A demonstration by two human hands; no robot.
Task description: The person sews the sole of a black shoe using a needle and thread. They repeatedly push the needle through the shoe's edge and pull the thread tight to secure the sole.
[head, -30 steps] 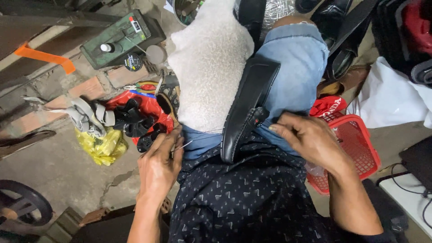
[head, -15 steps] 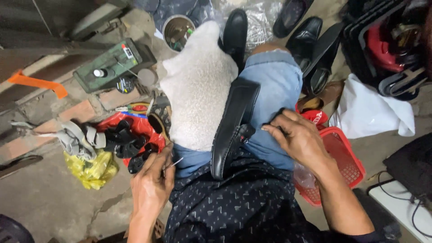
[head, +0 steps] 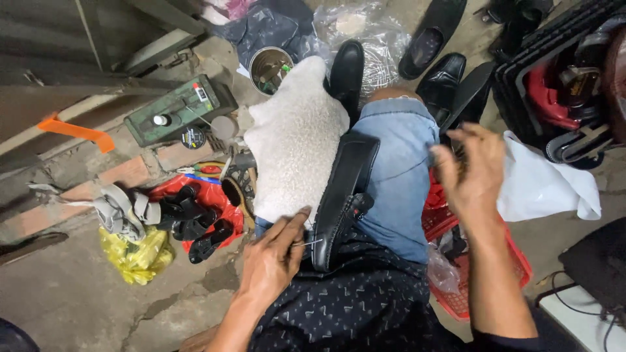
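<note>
At the lower centre, the left hand [head: 274,261] pinches a needle [head: 308,244] against the edge of a black shoe [head: 342,195] lying on the lap beside a white fleece pad [head: 293,140]. Further up on the right, the right hand [head: 471,168] is raised, fingers loosely curled, above a red basket [head: 456,274].

The right hand [head: 473,166] is lifting off the black shoe [head: 342,195] and rising beside the denim knee; the left hand [head: 274,261] is now pinching a needle [head: 306,244] against the shoe's sole edge.
</note>
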